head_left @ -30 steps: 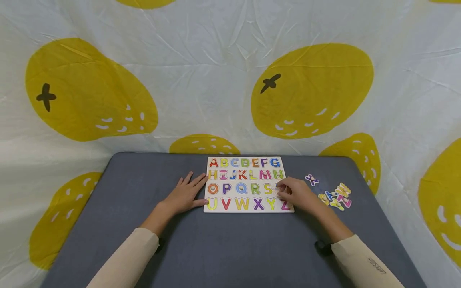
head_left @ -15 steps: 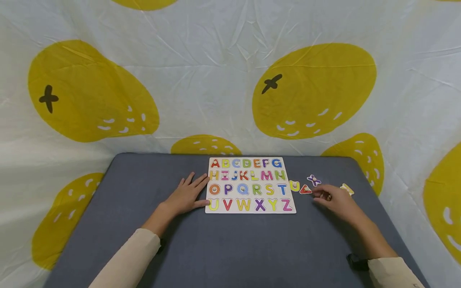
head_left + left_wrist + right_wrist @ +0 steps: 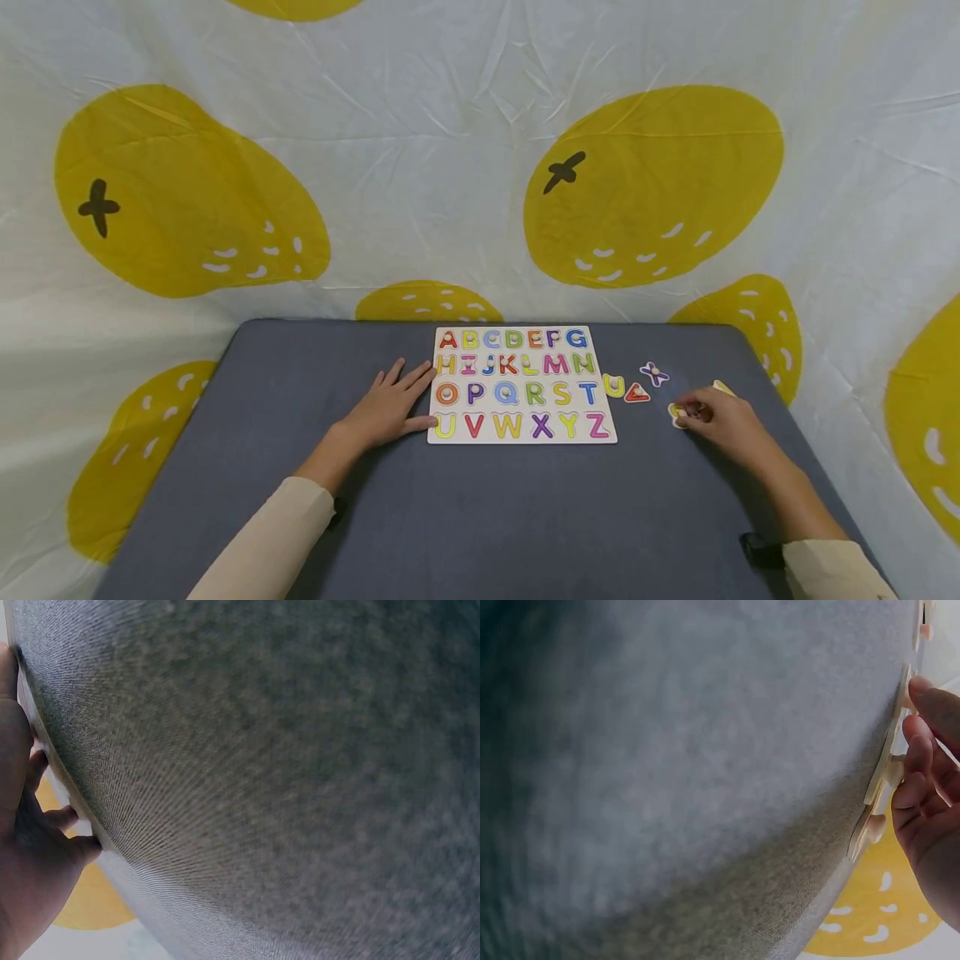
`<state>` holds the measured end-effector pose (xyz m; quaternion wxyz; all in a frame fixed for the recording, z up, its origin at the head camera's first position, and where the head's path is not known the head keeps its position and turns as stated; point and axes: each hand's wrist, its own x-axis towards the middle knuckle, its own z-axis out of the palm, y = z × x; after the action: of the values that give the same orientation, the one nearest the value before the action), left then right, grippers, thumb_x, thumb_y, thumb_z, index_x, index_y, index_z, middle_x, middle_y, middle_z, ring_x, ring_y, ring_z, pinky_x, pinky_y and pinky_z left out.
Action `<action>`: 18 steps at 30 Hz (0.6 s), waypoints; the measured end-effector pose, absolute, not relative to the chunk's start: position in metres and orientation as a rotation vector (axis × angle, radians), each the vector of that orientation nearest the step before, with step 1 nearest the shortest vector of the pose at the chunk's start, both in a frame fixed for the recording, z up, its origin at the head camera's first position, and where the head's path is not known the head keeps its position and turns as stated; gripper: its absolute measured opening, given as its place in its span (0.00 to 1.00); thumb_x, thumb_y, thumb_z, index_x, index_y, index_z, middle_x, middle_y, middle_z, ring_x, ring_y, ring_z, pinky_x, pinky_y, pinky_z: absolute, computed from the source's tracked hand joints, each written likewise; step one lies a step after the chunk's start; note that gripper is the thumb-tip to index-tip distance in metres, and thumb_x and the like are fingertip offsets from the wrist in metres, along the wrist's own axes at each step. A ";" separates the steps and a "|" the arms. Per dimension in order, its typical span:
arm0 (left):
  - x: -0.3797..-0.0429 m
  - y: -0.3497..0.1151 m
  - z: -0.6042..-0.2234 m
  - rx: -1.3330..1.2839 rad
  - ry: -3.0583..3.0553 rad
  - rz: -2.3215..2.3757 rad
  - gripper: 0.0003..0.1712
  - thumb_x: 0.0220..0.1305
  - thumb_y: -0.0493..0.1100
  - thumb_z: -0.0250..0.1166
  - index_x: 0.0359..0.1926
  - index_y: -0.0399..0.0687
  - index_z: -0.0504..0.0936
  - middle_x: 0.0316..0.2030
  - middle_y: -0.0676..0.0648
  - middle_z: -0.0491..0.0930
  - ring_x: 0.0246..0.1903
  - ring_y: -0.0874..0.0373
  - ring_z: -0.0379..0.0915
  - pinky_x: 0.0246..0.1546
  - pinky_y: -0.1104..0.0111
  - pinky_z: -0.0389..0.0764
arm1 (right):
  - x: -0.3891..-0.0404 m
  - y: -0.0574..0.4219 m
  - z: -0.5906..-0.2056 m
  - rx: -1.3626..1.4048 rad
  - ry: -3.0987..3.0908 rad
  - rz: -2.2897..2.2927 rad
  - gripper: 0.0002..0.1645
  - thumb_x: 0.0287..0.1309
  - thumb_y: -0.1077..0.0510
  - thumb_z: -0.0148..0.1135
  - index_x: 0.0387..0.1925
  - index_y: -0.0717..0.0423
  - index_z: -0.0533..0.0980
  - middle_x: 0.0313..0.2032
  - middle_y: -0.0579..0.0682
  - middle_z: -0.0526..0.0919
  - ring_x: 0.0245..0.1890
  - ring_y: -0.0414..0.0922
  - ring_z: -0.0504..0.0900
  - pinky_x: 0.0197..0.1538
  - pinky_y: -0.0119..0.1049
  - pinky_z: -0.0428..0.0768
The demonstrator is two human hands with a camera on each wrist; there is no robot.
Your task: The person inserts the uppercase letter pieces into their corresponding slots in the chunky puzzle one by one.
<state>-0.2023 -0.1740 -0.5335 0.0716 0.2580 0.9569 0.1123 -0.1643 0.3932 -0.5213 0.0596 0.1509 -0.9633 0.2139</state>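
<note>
A pale alphabet puzzle board [image 3: 485,410] lies on the table, with knobbed letters in its upper rows. My left hand [image 3: 384,407] rests at its left edge, fingers spread and straight, thumb at the lower corner. The left wrist view shows the left hand's fingertips [image 3: 88,846] along that edge. To the right of the board, my right hand [image 3: 726,423] pinches a yellow letter piece [image 3: 675,416] at its knob between thumb and fingers. In the right wrist view, the right hand [image 3: 937,787] covers part of the knobbed wooden pieces [image 3: 881,776] low on the table.
Between the board and my right hand lie a yellow U piece [image 3: 613,386], a red V piece [image 3: 637,393] and a purple X piece [image 3: 655,374]. A yellow piece [image 3: 723,387] shows behind the hand. The dark grey table [image 3: 480,508] ends at a fruit-print curtain [image 3: 450,208].
My right hand has gone from the board's right side to the loose pieces, then a little further right, onto a yellow letter piece. The left hand stays on the board's edge.
</note>
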 end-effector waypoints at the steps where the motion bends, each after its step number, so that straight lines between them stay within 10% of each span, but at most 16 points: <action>1: -0.202 -0.174 -0.534 0.776 2.878 0.336 0.53 0.68 0.71 0.61 0.83 0.53 0.53 0.82 0.47 0.53 0.80 0.31 0.42 0.72 0.31 0.53 | -0.164 0.393 -0.521 0.457 -2.919 0.641 0.10 0.53 0.59 0.79 0.37 0.53 0.87 0.29 0.38 0.83 0.28 0.27 0.72 0.32 0.32 0.75; 18: -0.202 -0.174 -0.534 0.762 2.864 0.334 0.54 0.67 0.72 0.61 0.83 0.55 0.51 0.82 0.48 0.51 0.80 0.32 0.41 0.72 0.31 0.52 | -0.175 0.362 -0.506 0.538 -2.895 0.629 0.08 0.54 0.60 0.78 0.34 0.54 0.85 0.26 0.39 0.79 0.27 0.30 0.69 0.32 0.33 0.72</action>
<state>-0.2025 -0.1743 -0.5339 0.0794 0.2548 0.9572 0.1117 -0.1753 0.3622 -0.5060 0.0650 0.1783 -0.9594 0.2085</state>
